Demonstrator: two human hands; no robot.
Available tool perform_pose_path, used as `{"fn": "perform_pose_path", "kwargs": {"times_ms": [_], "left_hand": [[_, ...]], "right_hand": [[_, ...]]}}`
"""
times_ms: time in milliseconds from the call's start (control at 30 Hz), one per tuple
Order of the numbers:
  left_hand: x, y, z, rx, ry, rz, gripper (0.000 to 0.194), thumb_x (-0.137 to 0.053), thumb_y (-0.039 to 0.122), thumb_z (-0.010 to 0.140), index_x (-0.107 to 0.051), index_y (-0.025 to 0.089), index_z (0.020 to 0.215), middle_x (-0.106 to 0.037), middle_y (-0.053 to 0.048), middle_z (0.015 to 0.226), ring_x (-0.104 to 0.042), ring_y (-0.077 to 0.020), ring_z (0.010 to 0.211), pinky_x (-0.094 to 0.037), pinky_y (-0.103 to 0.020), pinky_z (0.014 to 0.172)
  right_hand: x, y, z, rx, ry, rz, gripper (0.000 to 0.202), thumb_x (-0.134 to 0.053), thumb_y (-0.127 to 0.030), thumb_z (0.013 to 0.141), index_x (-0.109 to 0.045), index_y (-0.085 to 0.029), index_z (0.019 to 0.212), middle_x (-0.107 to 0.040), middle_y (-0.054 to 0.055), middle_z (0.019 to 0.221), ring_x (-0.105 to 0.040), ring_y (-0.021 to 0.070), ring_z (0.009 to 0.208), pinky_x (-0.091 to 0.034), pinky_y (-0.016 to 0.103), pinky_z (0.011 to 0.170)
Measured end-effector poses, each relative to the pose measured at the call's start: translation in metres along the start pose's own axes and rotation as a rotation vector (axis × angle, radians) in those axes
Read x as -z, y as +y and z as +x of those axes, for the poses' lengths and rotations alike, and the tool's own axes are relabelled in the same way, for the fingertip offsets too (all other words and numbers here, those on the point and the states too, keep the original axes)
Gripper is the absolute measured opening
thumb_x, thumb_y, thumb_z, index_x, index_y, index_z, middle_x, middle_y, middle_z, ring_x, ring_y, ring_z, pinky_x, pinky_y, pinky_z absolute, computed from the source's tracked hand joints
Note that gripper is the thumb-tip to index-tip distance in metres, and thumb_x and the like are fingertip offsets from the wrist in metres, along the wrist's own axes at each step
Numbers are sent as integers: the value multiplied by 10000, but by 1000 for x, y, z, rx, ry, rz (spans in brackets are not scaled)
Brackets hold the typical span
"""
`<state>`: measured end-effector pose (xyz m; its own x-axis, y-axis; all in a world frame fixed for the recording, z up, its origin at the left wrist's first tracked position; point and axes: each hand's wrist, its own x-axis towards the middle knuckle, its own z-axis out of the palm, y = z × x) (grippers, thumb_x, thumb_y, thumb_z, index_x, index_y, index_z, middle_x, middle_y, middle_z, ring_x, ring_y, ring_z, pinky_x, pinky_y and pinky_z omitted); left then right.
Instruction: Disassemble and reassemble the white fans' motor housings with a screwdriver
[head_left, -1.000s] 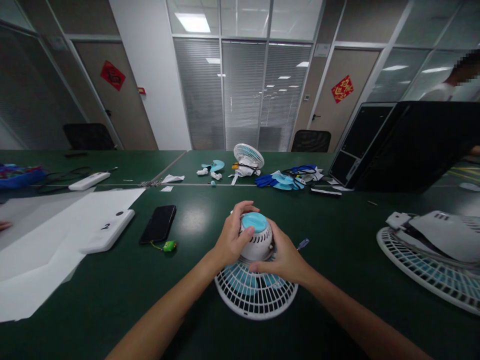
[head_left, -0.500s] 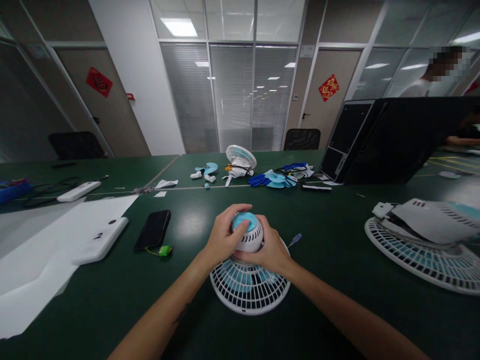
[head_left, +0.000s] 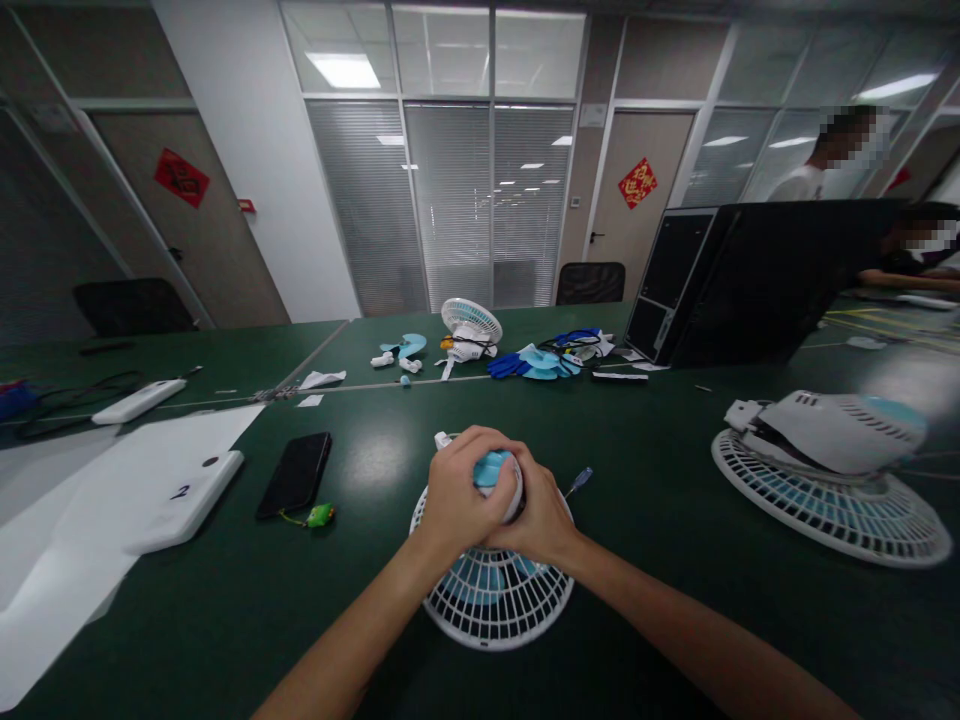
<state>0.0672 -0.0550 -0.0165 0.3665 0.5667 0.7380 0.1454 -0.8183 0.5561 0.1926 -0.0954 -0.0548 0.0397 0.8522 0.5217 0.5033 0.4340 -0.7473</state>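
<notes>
White plastic fan (head_left: pixel 498 605) with a round slatted grille and light-blue blades: lies grille-down on the dark green table (head_left: pixel 360 600), directly under both hands. Its rounded white motor housing (head_left: pixel 518 492), topped by a light-blue cap (head_left: pixel 491 467), is uppermost, between the palms. Left hand (head_left: pixel 466 490): curled around the housing's left side, fingers arched over the far side, thumb lying across the front beside the cap. Right hand (head_left: pixel 538 512): wrapped around the right side, fingers bent; I cannot make out all its fingertips.

Just right of the right hand: a slim tool with a translucent blue handle (head_left: pixel 582 479). Left of the left hand: a black rectangular phone (head_left: pixel 295 474) with a small green charm (head_left: pixel 321 515); farther left, a white slab marked "2" (head_left: pixel 187 505) on white paper sheets (head_left: pixel 67 570).

Well right of the right hand: another white fan with a light-blue cap (head_left: pixel 832 430), likewise grille-down. Beyond both hands: a smaller white fan (head_left: pixel 471 335), tilted, and dark blue gloves (head_left: pixel 508 366) beside light-blue blades (head_left: pixel 551 364).
</notes>
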Motion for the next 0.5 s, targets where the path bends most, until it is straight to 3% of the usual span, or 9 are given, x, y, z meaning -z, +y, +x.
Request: {"fn": "perform_pose_path", "kwargs": {"times_ms": [133, 233, 400, 500], "left_hand": [[-3, 29, -7, -89, 10, 7, 162, -559, 178, 809, -676, 198, 920, -704, -49, 910, -664, -208, 832, -537, -366, 775], [-19, 55, -8, -110, -19, -67, 172, -579, 170, 789, -671, 216, 927, -710, -55, 923, -668, -228, 831, -549, -386, 765], [-74, 93, 6, -150, -150, -239, 158, -603, 200, 776, -662, 220, 921, -700, -57, 941, -649, -257, 854, -545, -422, 798], [-122, 109, 22, -216, -252, -315, 131, -634, 216, 767, -674, 198, 890, -697, -51, 932, -652, -236, 850, -552, -373, 814]], "right_hand": [[16, -9, -15, 150, 8, 8, 732, -827, -278, 489, -487, -230, 1136, -624, 50, 1070, -634, 245, 952, -508, 371, 819], [42, -17, -36, 171, 65, -51, 663, -800, -309, 548, -493, -228, 1131, -624, 74, 1096, -632, 252, 969, -519, 379, 824], [108, -20, -78, 54, 217, -303, 402, -655, -295, 719, -500, -223, 1082, -652, 89, 1027, -657, 246, 908, -537, 341, 702], [151, -9, -102, -79, 355, -488, 446, -671, -329, 682, -486, -220, 1073, -663, 69, 923, -659, 243, 784, -528, 329, 631]]}}
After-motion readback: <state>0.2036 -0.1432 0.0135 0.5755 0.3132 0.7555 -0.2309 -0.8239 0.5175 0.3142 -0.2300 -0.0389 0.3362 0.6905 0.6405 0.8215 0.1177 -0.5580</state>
